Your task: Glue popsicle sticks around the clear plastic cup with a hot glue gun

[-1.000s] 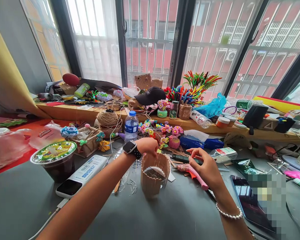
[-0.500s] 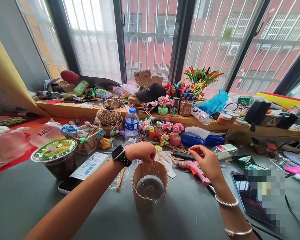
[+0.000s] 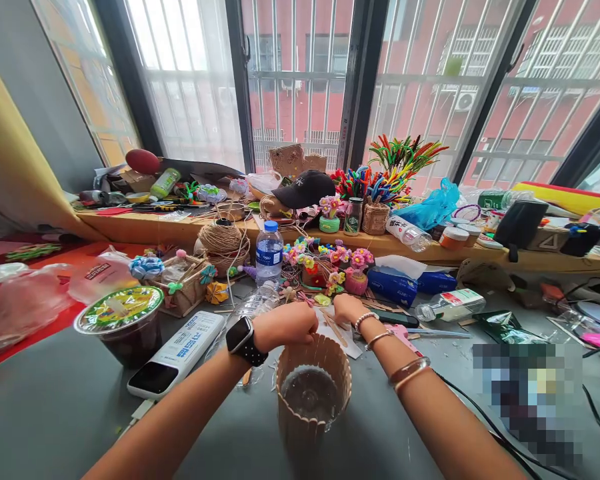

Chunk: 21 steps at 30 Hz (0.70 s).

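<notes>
A cup walled with upright wooden craft sticks (image 3: 313, 393) stands on the grey table (image 3: 55, 407) right in front of me. My left hand (image 3: 290, 325), with a smartwatch (image 3: 243, 340) on the wrist, has its fingers curled and pinches the cup's far rim. My right hand (image 3: 347, 308), with bracelets on the wrist, reaches across just behind the cup. It rests over loose craft sticks on a white sheet (image 3: 336, 330). Its fingers are turned away from me, so I cannot see what they do.
Left of the cup lie a white power bank (image 3: 175, 353) and a sealed drink cup (image 3: 117, 320). Behind are a water bottle (image 3: 269, 253), a twine ball (image 3: 223, 240), pipe-cleaner flowers (image 3: 337, 263), a blue tissue pack (image 3: 393, 283) and a pink glue gun (image 3: 403, 333). A black cable (image 3: 485, 420) runs at the right.
My right hand has moved left from above the glue gun to the loose sticks behind the cup. My left hand stays on the rim. The view has shifted slightly.
</notes>
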Tool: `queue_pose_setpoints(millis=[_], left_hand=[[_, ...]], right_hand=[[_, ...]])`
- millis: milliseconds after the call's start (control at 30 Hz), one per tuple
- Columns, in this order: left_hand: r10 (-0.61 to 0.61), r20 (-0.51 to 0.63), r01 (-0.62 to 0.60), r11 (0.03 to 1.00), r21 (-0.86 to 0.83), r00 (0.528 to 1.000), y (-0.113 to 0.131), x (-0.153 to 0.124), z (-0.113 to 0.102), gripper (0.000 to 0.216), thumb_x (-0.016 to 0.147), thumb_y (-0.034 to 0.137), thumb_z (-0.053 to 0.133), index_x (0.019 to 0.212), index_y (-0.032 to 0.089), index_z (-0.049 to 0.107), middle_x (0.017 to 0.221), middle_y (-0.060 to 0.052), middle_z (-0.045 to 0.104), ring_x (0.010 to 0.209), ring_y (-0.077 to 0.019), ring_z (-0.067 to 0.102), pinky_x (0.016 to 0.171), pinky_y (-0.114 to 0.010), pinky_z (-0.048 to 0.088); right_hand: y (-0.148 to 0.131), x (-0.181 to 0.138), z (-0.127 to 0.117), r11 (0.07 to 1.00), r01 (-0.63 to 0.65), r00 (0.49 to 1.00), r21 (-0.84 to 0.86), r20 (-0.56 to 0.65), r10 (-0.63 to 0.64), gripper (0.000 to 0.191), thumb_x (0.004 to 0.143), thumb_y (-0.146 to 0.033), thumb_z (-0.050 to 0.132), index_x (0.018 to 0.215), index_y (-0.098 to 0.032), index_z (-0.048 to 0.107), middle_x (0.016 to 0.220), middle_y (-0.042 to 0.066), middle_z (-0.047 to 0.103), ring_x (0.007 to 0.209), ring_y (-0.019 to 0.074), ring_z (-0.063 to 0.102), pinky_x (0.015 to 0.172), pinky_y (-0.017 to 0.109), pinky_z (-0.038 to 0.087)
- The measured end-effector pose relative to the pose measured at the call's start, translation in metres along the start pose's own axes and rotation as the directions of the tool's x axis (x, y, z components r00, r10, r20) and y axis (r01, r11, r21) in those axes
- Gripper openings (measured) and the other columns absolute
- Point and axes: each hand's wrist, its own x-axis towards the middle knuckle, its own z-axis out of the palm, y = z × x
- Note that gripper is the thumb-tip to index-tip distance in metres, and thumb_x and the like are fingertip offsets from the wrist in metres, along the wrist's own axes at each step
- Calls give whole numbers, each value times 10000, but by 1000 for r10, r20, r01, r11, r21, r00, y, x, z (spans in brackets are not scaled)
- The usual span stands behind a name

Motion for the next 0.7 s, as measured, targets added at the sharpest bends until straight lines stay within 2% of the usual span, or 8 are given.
queue_pose_setpoints(millis=[133, 300, 567, 700], left_hand=[[-2, -9, 3, 1000, 12, 1000, 2, -5, -2, 160, 699, 118, 518, 651, 147, 668, 639, -57, 662, 521, -127, 504, 459, -232, 278], [-27, -6, 27, 999, 21, 1000, 3, -5, -1, 123, 692, 206, 564, 675, 148, 671, 652, -65, 665, 533, -137, 520, 436, -230, 257], [-10, -22, 10, 1000, 27, 1000, 1, 1, 6, 154, 688, 138, 524, 707, 142, 677, 667, -85, 666, 581, -172, 571, 478, -236, 346], [-5, -48, 7, 999, 33, 999, -1, 1, 7, 170, 697, 129, 504, 698, 138, 674, 675, -99, 663, 605, -194, 589, 512, -251, 394]], right_hand=[[11, 4, -7, 998, -26, 999, -63, 25, 28, 315, 818, -317, 491, 1092, -162, 495, 1097, 67, 525, 935, 168, 538, 774, 363, 458], [24, 5, -11, 990, -91, 996, -110, -18, 89, 325, 820, -320, 485, 1099, -155, 489, 1102, 70, 522, 936, 171, 536, 778, 375, 456], [16, 11, -9, 992, -105, 994, -73, -23, 103, 330, 817, -318, 491, 1098, -144, 490, 1097, 76, 524, 932, 171, 538, 775, 372, 458], [19, 11, -13, 996, -91, 994, -17, -67, 90, 322, 820, -319, 485, 1096, -152, 491, 1098, 73, 524, 930, 168, 538, 775, 371, 458]])
